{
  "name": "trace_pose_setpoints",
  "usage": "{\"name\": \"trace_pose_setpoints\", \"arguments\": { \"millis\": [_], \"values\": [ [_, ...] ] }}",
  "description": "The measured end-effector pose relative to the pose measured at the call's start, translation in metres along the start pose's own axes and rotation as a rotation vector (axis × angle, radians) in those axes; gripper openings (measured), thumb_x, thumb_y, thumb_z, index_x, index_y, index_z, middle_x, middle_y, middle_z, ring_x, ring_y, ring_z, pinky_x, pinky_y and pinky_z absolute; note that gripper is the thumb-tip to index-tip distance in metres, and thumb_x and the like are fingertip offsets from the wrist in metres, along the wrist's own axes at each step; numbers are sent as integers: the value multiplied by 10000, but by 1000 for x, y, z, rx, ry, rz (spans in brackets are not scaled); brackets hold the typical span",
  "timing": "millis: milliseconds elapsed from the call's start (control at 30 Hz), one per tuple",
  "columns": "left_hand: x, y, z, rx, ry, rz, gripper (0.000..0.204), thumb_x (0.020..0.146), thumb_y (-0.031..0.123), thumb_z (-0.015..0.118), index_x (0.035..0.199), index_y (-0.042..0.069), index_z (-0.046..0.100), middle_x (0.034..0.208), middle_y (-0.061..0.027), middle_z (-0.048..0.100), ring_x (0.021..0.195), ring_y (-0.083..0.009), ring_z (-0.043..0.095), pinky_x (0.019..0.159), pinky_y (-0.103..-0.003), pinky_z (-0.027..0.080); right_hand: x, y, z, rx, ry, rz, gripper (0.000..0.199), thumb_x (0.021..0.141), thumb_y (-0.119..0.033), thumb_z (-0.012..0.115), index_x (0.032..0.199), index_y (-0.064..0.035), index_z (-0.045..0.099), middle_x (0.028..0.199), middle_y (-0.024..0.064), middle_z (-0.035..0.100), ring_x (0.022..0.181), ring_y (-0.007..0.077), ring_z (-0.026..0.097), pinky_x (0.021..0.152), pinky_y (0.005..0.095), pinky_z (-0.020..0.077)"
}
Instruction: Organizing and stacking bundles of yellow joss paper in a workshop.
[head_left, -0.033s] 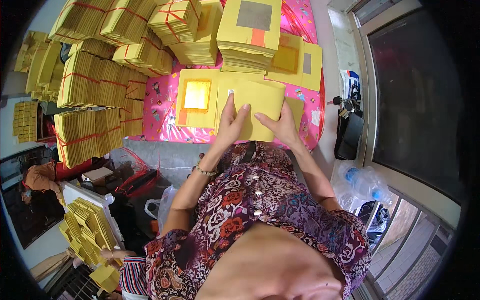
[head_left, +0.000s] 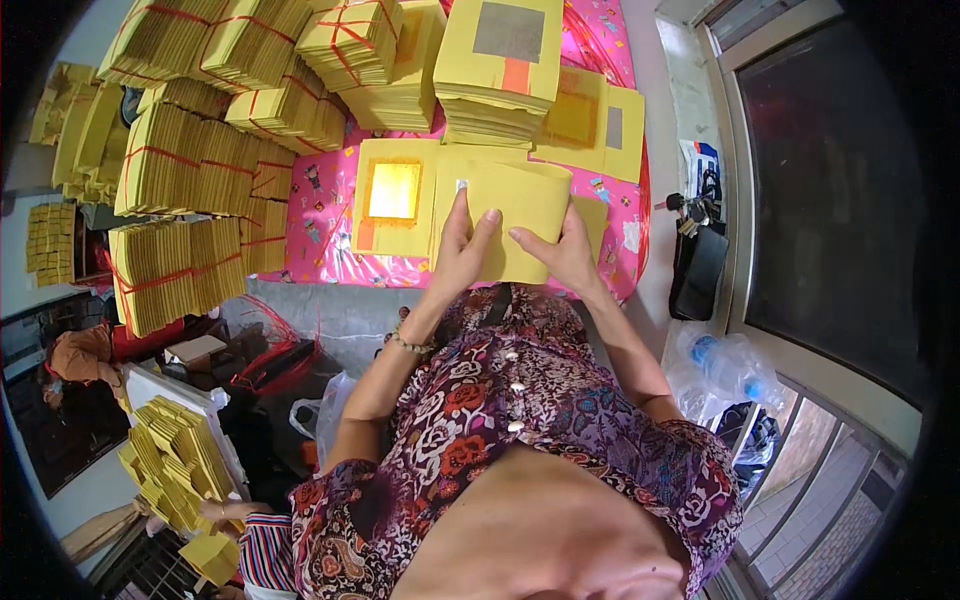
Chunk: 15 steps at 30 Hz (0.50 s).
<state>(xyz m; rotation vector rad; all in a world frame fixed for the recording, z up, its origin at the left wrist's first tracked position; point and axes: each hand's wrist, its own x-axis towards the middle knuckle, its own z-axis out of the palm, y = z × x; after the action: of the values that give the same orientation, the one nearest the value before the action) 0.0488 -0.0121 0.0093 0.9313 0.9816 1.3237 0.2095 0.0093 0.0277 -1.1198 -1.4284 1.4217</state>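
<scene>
A yellow paper sheet (head_left: 520, 190) is bent over in a loose curve at its right side, between my two hands at the table's near edge. My left hand (head_left: 463, 248) grips its lower left part, thumb on top and a finger stretched along it beside a small whitish patch. My right hand (head_left: 568, 248) has its thumb on the front, with the other fingers partly hidden behind the curved edge. Left of the sheet lies a flat yellow paper (head_left: 428, 230) with a shiny gold square (head_left: 393, 190). Just beyond stands a tall stack of yellow papers (head_left: 550, 30) with a grey square on top.
Bundles of yellow paper tied with red string (head_left: 165, 170) are piled at the left of the pink patterned table cover (head_left: 320, 235). Keys (head_left: 695, 210) and a dark phone (head_left: 703, 270) lie on the right ledge. Lower left, another person's hand (head_left: 225, 508) touches yellow papers (head_left: 175, 450).
</scene>
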Motion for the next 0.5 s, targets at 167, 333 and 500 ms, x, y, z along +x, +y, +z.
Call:
{"name": "trace_pose_setpoints", "arguments": {
  "millis": [167, 333, 500],
  "values": [
    [-5, 9, 0, 7, -15, 9, 489, 979, 137, 521, 1386, -50, 325, 1257, -121, 528, 1135, -148, 502, 952, -276, 419, -3, -5, 0, -22, 1, -3, 645, 782, -32, 729, 1333, -8, 396, 1220, 92, 552, 1127, 171, 543, 942, 323, 466],
    [-4, 15, -1, 11, -28, 6, 486, 979, 142, 522, 1383, -50, 330, 1262, -124, 528, 1148, -155, 500, 964, -283, 414, -4, -7, 2, 57, -3, 17, 650, 781, -29, 733, 1334, -10, 390, 1223, 90, 548, 1131, 173, 542, 947, 324, 464],
    [-4, 17, -2, 16, -36, -15, 481, 979, 147, 525, 1377, -51, 342, 1268, -123, 526, 1157, -160, 497, 981, -289, 405, -3, -12, 2, 47, -8, 48, 647, 787, -35, 735, 1334, -11, 390, 1233, 90, 543, 1135, 175, 540, 950, 323, 466]
  ]
}}
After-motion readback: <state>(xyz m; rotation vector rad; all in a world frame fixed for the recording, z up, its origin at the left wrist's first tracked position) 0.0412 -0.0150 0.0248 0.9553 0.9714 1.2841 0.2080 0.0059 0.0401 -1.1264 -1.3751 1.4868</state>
